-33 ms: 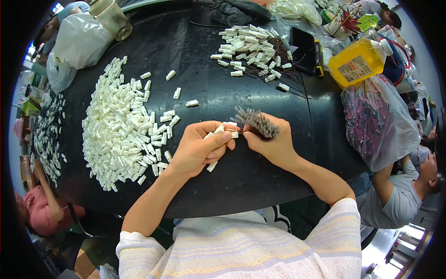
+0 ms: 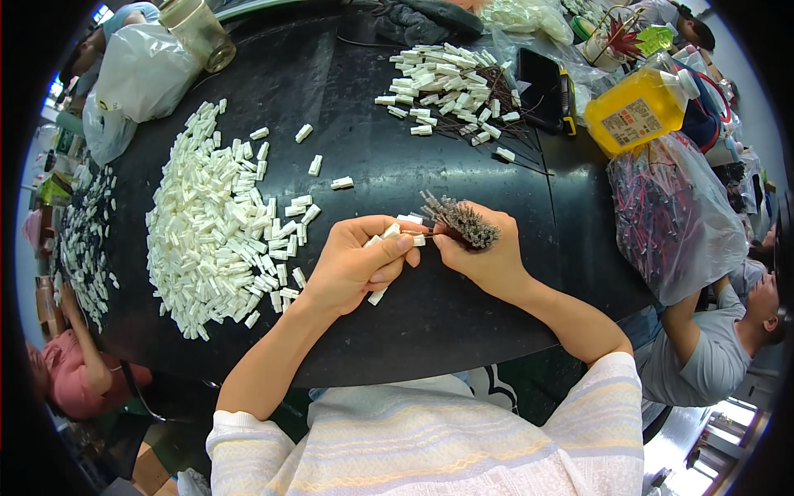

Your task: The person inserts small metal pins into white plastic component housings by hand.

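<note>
My left hand [image 2: 361, 256] is closed around several small white plastic connectors [image 2: 389, 234], with one pinched between thumb and forefinger. Close beside it, my right hand [image 2: 488, 256] grips a thick bundle of dark wires [image 2: 466, 225] whose metal-tipped ends fan out above the fist. A thin reddish-brown wire runs between the two hands at the pinched connector; whether its end sits inside is too small to tell. Left of my hands spreads a large pile of loose white connectors [image 2: 207, 240]. Farther off lies a heap of white connectors with brown wires attached [image 2: 447, 83].
On the black table [image 2: 463, 331], a phone-like black device [image 2: 542, 87], a bottle of yellow liquid [image 2: 633, 116] and a clear bag of red and dark wires [image 2: 674, 219] stand right. Far left are a plastic bag [image 2: 149, 70] and a jar [image 2: 197, 33]. People sit at both sides.
The wire bundle in my right hand has tilted slightly, showing its tips more sharply. Both hands stay almost in place.
</note>
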Demonstrator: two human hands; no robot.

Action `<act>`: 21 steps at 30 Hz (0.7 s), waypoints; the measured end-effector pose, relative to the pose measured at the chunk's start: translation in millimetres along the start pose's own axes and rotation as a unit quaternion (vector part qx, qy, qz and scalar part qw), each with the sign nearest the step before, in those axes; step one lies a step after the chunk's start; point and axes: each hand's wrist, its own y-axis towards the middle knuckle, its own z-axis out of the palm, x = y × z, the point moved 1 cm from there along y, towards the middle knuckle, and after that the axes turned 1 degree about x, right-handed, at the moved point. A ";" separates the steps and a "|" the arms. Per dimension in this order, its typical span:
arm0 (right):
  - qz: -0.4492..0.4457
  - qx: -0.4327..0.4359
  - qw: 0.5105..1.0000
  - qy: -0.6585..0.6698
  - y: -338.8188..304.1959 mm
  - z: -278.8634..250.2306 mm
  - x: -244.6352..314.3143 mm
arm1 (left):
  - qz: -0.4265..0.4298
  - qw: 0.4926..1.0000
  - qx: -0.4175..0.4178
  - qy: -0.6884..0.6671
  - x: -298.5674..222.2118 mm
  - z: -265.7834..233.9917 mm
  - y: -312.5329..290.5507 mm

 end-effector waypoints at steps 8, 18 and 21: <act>0.030 0.001 0.998 0.058 2.4 -0.6 -1.7 | 0.010 1.000 0.005 0.014 -0.3 0.0 1.1; 0.087 -0.036 0.991 0.093 2.4 -1.2 3.9 | 0.008 0.999 0.005 -0.035 -12.2 -13.3 -4.7; 0.080 -0.020 0.993 0.083 1.8 -2.6 3.9 | 0.013 0.999 0.004 -0.032 -10.5 -15.0 -3.6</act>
